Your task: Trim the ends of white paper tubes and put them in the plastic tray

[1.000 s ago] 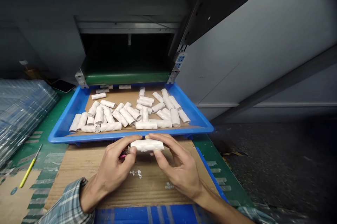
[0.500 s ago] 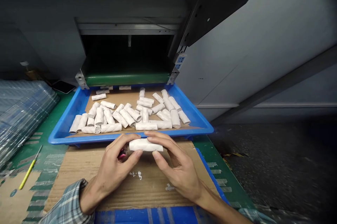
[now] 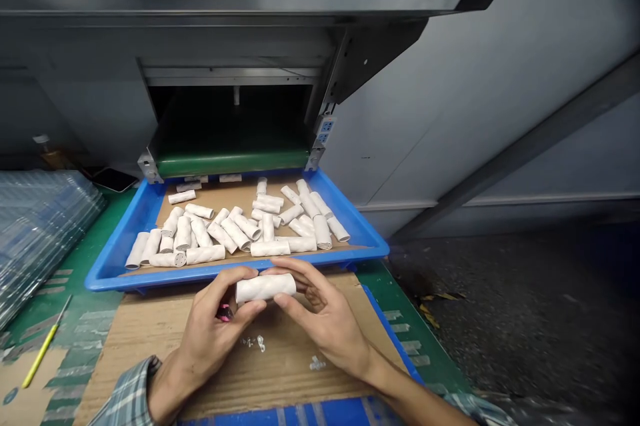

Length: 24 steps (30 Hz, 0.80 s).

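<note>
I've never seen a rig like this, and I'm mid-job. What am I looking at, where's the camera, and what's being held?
This is one camera worn on a person's head, looking down at their bare hands. The left hand and right hand hold a white tube between them. Something small and pink shows at the left hand. Below lies cardboard. Beyond, a blue tray holds more white tubes. Behind it is a dark machine opening with a green strip.
</note>
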Tool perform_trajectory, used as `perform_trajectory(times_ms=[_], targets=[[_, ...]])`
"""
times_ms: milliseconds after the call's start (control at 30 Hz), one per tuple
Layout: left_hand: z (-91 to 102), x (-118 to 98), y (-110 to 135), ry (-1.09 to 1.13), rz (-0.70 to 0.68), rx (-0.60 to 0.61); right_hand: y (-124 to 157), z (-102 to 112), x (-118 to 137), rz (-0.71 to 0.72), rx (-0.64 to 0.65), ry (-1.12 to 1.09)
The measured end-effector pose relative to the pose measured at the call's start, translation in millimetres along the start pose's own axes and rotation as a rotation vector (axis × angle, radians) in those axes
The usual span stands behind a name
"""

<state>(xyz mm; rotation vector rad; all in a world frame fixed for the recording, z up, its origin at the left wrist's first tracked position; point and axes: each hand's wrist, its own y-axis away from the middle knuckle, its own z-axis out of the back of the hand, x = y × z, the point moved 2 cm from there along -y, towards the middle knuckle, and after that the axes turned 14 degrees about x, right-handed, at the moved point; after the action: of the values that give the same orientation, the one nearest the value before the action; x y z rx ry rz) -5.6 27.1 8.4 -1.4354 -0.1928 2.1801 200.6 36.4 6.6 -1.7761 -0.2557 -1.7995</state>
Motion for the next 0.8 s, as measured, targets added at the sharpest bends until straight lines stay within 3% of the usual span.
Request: perform_trajectory(times_ms=[300, 567, 667, 800], targets=[[4.8, -3, -2, 0.131, 0.118, -0.003, -9, 3, 16, -0.026, 0.062, -0.179], [7.1, -4, -4, 0.16, 0.166, -0.03, -5, 2, 11, 0.075, 0.017, 0.009], [6.9, -3, -3, 0.09, 0.166, -0.012, -4, 2, 8, 0.099, 0.019, 0.168], [-2.2, -1, -1, -0.003, 0.115, 0.095, -5, 1, 11, 0.319, 0.013, 0.707]])
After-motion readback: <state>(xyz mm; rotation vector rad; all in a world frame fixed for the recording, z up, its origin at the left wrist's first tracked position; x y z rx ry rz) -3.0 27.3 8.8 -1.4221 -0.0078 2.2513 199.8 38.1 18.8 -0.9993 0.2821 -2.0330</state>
